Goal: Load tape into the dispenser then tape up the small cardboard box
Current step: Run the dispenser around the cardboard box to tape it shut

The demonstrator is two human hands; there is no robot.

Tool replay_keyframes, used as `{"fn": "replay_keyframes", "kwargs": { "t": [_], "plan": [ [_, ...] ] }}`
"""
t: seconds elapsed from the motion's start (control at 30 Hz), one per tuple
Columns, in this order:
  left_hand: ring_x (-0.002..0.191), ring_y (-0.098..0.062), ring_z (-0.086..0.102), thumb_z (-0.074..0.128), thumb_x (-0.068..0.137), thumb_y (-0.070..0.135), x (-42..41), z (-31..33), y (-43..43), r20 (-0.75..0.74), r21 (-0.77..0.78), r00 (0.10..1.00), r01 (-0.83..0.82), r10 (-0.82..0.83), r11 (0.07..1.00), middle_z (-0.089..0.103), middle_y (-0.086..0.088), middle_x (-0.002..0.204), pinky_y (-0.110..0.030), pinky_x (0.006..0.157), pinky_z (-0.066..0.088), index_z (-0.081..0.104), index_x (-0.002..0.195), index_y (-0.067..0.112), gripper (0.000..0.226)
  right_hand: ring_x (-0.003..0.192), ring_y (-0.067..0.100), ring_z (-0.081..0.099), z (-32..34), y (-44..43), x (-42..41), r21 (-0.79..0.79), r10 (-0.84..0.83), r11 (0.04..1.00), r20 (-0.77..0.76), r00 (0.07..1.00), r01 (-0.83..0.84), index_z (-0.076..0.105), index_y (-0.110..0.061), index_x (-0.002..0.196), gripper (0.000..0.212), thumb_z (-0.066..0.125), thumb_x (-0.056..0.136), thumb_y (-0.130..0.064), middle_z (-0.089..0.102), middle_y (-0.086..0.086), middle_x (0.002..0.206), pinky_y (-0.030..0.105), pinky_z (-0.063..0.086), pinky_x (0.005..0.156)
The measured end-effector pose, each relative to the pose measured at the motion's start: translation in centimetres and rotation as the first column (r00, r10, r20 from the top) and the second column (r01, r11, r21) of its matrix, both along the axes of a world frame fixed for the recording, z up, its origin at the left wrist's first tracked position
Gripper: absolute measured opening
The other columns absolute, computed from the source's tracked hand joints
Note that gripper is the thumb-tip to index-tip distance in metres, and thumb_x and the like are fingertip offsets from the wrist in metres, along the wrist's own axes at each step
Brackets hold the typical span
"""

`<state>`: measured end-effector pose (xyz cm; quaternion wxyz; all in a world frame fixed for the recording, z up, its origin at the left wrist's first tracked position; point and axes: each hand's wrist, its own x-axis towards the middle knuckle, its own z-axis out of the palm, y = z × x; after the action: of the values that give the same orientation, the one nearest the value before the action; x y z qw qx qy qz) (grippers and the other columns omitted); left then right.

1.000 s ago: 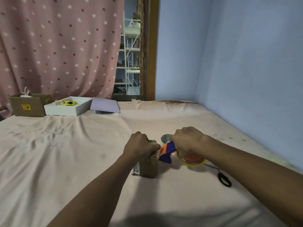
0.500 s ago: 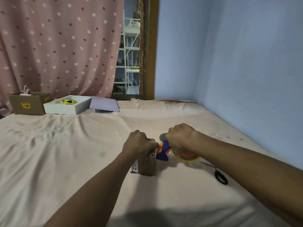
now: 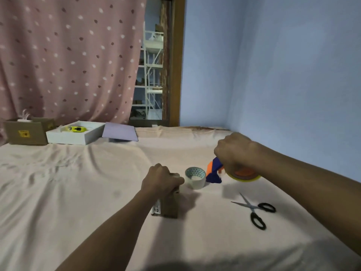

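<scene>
A small brown cardboard box (image 3: 169,206) stands upright on the pink sheet in the middle. My left hand (image 3: 161,179) presses down on its top, fingers closed over it. My right hand (image 3: 233,152) holds a blue and orange tape dispenser (image 3: 214,171) with a yellowish tape roll (image 3: 247,176) in it, lifted above the sheet to the right of the box. A spare roll of clear tape (image 3: 195,178) lies on the sheet between the box and the dispenser.
Black-handled scissors (image 3: 254,210) lie at the right front. At the back left stand a brown carton (image 3: 25,133), a white tray (image 3: 76,135) with a yellow item, and a lilac lid (image 3: 120,132). The blue wall runs along the right.
My right hand has pulled the dispenser away from the box, up and to the right. The spare tape roll is now uncovered. My left hand stays on the box.
</scene>
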<state>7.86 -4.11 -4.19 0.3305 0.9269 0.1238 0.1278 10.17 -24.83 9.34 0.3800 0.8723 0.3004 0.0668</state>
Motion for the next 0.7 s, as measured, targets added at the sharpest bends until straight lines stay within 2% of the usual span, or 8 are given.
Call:
{"fn": "replay_keyframes", "kwargs": {
  "t": [0.17, 0.27, 0.33, 0.4, 0.47, 0.53, 0.6, 0.7],
  "plan": [
    [0.108, -0.035, 0.059, 0.058, 0.059, 0.044, -0.4, 0.0, -0.2, 0.002, -0.023, 1.000, -0.012, 0.012, 1.000, 0.051, -0.022, 0.082, -0.036, 0.061, 0.045, 0.045, 0.059, 0.003, 0.044, 0.075, 0.022, 0.056, -0.8, 0.1, 0.5, 0.059, -0.076, 0.995, -0.105, 0.992, 0.083, 0.059, -0.024, 0.095, 0.018, 0.060, 0.082, -0.037, 0.053, -0.002, 0.079, 0.031, 0.041, 0.061],
    [0.107, -0.037, 0.055, 0.053, 0.074, 0.061, -0.4, 0.1, 0.2, -0.052, -0.006, 0.998, 0.040, -0.041, 0.999, 0.055, -0.019, 0.085, -0.043, 0.079, 0.051, 0.046, 0.056, 0.012, 0.052, 0.078, 0.022, 0.061, -1.1, -0.8, 1.2, 0.269, -0.121, 0.948, -0.195, 0.973, 0.172, 0.066, -0.024, 0.104, 0.028, 0.058, 0.079, -0.033, 0.059, 0.000, 0.087, 0.031, 0.046, 0.061],
    [0.103, -0.035, 0.058, 0.042, 0.082, 0.070, -0.2, 0.3, 1.0, -0.099, -0.055, 0.993, 0.056, -0.062, 0.997, 0.059, -0.013, 0.090, -0.040, 0.081, 0.049, 0.060, 0.065, 0.019, 0.057, 0.075, 0.022, 0.063, -2.0, -1.3, 1.7, 0.465, -0.120, 0.850, -0.287, 0.951, 0.248, 0.069, -0.023, 0.105, 0.032, 0.057, 0.075, -0.025, 0.062, 0.002, 0.084, 0.030, 0.048, 0.058],
    [0.087, -0.030, 0.056, 0.051, 0.087, 0.058, -0.2, 0.4, 1.8, -0.080, -0.193, 0.994, 0.059, -0.076, 0.979, 0.059, -0.013, 0.085, -0.035, 0.073, 0.045, 0.065, 0.073, 0.013, 0.050, 0.067, 0.024, 0.069, -3.7, -1.2, 2.1, 0.624, -0.095, 0.691, -0.422, 0.901, 0.365, 0.070, -0.018, 0.097, 0.032, 0.057, 0.068, -0.018, 0.070, 0.005, 0.077, 0.029, 0.053, 0.052],
    [0.074, -0.024, 0.048, 0.061, 0.081, 0.051, -0.6, 0.1, 2.5, -0.038, -0.286, 0.994, 0.086, -0.101, 0.954, 0.051, -0.009, 0.075, -0.031, 0.065, 0.039, 0.059, 0.069, 0.015, 0.038, 0.065, 0.029, 0.073, -5.5, -0.5, 2.2, 0.700, -0.037, 0.523, -0.552, 0.833, 0.486, 0.071, -0.010, 0.092, 0.030, 0.059, 0.064, -0.013, 0.075, 0.011, 0.075, 0.033, 0.057, 0.053],
    [0.081, -0.020, 0.057, 0.067, 0.081, 0.051, -1.1, -0.4, 3.0, 0.000, -0.347, 0.996, 0.087, -0.093, 0.934, 0.061, 0.000, 0.084, -0.031, 0.071, 0.045, 0.066, 0.081, 0.020, 0.032, 0.060, 0.031, 0.069, -7.5, 0.3, 2.2, 0.702, 0.021, 0.394, -0.652, 0.758, 0.593, 0.070, -0.002, 0.089, 0.028, 0.064, 0.063, -0.010, 0.072, 0.012, 0.072, 0.034, 0.055, 0.053],
    [0.094, -0.023, 0.066, 0.067, 0.085, 0.052, -1.6, -0.4, 3.5, 0.026, -0.341, 0.999, 0.033, -0.025, 0.940, 0.071, -0.001, 0.098, -0.036, 0.082, 0.054, 0.074, 0.095, 0.015, 0.038, 0.056, 0.026, 0.060, -9.2, 1.1, 1.9, 0.669, 0.044, 0.344, -0.712, 0.700, 0.659, 0.067, -0.006, 0.080, 0.018, 0.067, 0.062, -0.010, 0.064, 0.011, 0.066, 0.031, 0.051, 0.053],
    [0.082, -0.024, 0.056, 0.065, 0.088, 0.052, -1.9, -0.1, 4.8, 0.067, -0.191, 0.997, -0.019, 0.032, 0.981, 0.062, -0.005, 0.087, -0.039, 0.083, 0.054, 0.061, 0.080, 0.019, 0.034, 0.062, 0.022, 0.065, -11.3, 2.1, 1.3, 0.648, 0.052, 0.331, -0.739, 0.672, 0.686, 0.070, -0.013, 0.076, 0.017, 0.071, 0.059, -0.014, 0.068, 0.007, 0.072, 0.027, 0.053, 0.054]
  ]
}}
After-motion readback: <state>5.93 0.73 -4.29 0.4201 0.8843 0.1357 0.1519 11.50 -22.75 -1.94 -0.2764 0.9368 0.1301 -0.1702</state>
